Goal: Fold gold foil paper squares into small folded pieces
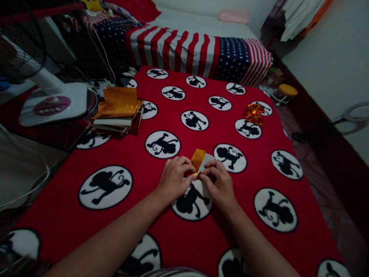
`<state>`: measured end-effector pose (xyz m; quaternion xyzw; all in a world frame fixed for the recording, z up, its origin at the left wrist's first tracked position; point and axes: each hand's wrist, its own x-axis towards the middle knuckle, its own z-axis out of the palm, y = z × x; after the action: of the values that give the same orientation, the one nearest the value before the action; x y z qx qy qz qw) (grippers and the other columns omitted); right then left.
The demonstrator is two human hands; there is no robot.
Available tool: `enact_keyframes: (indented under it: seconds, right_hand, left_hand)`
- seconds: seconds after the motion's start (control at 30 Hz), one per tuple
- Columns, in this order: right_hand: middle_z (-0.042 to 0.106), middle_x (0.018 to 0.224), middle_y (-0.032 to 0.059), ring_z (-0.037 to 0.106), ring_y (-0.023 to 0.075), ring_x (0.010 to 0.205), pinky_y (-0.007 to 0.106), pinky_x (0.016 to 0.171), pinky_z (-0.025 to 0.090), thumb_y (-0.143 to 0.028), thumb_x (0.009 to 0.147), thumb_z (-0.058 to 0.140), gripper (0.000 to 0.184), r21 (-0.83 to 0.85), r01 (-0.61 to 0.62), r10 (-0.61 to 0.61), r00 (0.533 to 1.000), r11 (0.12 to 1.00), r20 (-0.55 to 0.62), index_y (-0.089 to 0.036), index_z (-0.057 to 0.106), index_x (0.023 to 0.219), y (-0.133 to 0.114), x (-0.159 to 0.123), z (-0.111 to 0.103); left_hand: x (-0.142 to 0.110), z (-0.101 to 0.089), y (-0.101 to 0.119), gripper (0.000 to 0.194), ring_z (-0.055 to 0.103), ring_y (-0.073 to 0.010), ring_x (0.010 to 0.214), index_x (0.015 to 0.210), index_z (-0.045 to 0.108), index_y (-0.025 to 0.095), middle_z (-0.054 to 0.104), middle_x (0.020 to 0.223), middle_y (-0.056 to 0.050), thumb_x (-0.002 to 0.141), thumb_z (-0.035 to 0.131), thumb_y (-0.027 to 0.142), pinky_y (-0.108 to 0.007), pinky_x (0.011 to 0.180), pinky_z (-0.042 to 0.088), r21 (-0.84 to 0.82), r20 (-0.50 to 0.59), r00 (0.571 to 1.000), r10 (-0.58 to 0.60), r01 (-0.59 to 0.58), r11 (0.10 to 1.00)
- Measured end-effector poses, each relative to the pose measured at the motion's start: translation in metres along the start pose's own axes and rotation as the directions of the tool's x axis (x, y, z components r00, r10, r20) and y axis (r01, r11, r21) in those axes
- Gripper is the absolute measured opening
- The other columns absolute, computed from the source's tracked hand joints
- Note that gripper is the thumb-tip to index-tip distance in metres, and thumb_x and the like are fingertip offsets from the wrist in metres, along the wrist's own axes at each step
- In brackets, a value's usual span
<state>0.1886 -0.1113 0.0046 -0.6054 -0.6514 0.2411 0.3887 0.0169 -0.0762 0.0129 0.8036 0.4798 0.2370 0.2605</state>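
Observation:
A small sheet of paper (198,157), gold on one part and pale grey on the other, is partly folded between my hands on the red cloth. My left hand (176,175) pinches its near left edge with thumb and fingers. From the right, my right hand (219,184) grips the grey side, its fingers curled at the near corner. Both hands rest low over a white circle with a black monkey figure. The fingers hide part of the paper's near edge.
At the left, a stack of gold and grey sheets (118,111) lies beside a white fan base (54,100). A crumpled shiny orange piece (255,113) lies far right on the red patterned cloth (198,140). Behind stands a bed with a striped and starred cover (184,50).

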Motion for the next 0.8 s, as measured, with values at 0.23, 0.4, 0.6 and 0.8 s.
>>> enact_keyframes:
  seconds: [0.23, 0.4, 0.6, 0.8]
  right_hand:
    - [0.057, 0.097, 0.0055, 0.057, 0.0209, 0.095, 0.034, 0.081, 0.047, -0.016, 0.081, 0.061, 0.011, -0.020, 0.008, -0.008, 1.000, 1.000, -0.015, -0.022, 0.063, 0.072, 0.0006, -0.0007, 0.0019]
    - [0.057, 0.096, 0.0053, 0.057, 0.0212, 0.094, 0.035, 0.081, 0.047, -0.016, 0.079, 0.062, 0.009, -0.048, 0.001, -0.002, 0.999, 0.999, -0.034, -0.022, 0.062, 0.072, 0.0017, -0.0003, 0.0048]
    - [0.057, 0.095, 0.0053, 0.057, 0.0211, 0.093, 0.034, 0.079, 0.047, -0.016, 0.078, 0.063, 0.009, -0.065, -0.009, 0.007, 1.000, 0.998, -0.029, -0.022, 0.062, 0.072, -0.0006, 0.0011, 0.0050]
    - [0.057, 0.095, 0.0052, 0.057, 0.0211, 0.093, 0.034, 0.080, 0.047, -0.015, 0.078, 0.063, 0.008, -0.078, -0.006, 0.003, 1.000, 0.997, -0.027, -0.022, 0.062, 0.073, -0.0014, 0.0011, 0.0040]
  left_hand:
    - [-0.0006, 0.0004, -0.0009, 0.005, 0.056, -0.0186, 0.096, 0.083, 0.070, 0.024, 0.064, 0.098, -0.001, 0.079, 0.070, 0.024, -0.036, 0.084, 0.037, -0.005, 0.005, 1.000, 0.008, -0.008, 1.000]
    - [-0.0003, 0.0004, -0.0011, 0.005, 0.056, -0.0192, 0.096, 0.084, 0.070, 0.024, 0.064, 0.098, -0.001, 0.079, 0.069, 0.025, -0.037, 0.083, 0.037, 0.010, 0.013, 1.000, 0.008, -0.008, 1.000]
    - [-0.0001, 0.0006, -0.0002, 0.004, 0.055, -0.0195, 0.096, 0.082, 0.070, 0.024, 0.064, 0.098, -0.002, 0.079, 0.068, 0.025, -0.037, 0.083, 0.037, 0.015, 0.008, 1.000, 0.005, -0.005, 1.000]
    - [-0.0005, 0.0006, 0.0026, 0.005, 0.056, -0.0183, 0.095, 0.080, 0.070, 0.023, 0.063, 0.096, -0.001, 0.080, 0.067, 0.028, -0.037, 0.084, 0.037, -0.002, -0.010, 1.000, -0.009, 0.009, 1.000]
